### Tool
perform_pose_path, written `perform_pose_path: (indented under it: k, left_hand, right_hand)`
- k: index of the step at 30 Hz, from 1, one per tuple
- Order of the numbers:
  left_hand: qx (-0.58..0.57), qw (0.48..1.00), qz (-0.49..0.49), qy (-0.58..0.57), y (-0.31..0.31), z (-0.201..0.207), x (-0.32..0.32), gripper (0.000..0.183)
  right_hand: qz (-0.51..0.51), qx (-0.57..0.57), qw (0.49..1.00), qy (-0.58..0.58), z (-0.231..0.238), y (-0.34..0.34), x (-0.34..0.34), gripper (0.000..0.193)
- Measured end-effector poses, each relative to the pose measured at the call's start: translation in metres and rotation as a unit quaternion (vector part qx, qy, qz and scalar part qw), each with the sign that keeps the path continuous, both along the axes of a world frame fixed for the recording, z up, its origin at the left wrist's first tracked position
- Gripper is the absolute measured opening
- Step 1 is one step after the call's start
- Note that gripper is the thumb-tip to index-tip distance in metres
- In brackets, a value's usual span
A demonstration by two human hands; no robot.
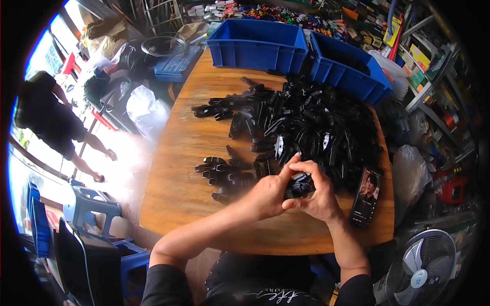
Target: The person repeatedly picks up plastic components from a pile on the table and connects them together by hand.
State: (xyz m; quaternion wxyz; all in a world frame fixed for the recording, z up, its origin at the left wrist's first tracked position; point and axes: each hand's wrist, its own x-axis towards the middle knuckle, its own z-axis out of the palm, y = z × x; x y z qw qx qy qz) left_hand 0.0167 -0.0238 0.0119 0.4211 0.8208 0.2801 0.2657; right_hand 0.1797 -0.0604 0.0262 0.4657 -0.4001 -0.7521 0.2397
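Both my hands meet over the near middle of a round wooden table [178, 148]. My left hand [268, 194] and my right hand [317, 191] together pinch one small black plastic part [298, 186] between their fingertips. Just left of my hands lies a short row of the same black parts [222, 171], laid side by side. Behind my hands a large loose heap of black plastic parts [311, 122] covers the far and right side of the table.
Two blue plastic crates [258, 43] [347, 69] stand at the table's far edge. A phone [366, 198] with a lit screen lies by my right wrist. A fan [423, 265] stands lower right, blue stools [89, 204] left, and a person [51, 120] stands far left.
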Motion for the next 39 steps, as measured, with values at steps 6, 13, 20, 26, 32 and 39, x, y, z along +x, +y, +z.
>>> perform_pose_path:
  k: [6,13,20,26,32,39]
  left_hand:
    - [-0.038,0.998,-0.033,-0.032,0.009,-0.002,-0.017,0.093]
    - [0.139,0.944,0.285,0.093,0.143,-0.001,-0.102,0.052]
    - [0.322,0.849,0.317,0.275,0.177,-0.071,-0.127,0.051]
    - [0.361,0.886,0.197,0.215,0.110,-0.028,-0.093,0.033]
    - [0.303,0.913,0.242,0.127,0.107,-0.050,-0.095,0.022]
    - [0.367,0.864,0.277,0.203,0.099,-0.035,-0.102,0.015]
  right_hand:
    - [-0.021,-0.096,0.993,0.065,0.003,0.010,-0.014,0.026]
    - [-0.284,0.207,0.930,-0.106,0.126,0.169,0.109,0.043]
    - [-0.232,0.110,0.962,-0.098,0.118,0.153,0.108,0.037]
    - [-0.141,0.008,0.927,-0.348,0.032,0.022,0.050,0.013]
    - [-0.232,-0.012,0.892,-0.389,-0.019,0.004,0.033,0.019]
    - [-0.030,-0.024,0.974,-0.222,-0.022,0.002,0.018,0.018]
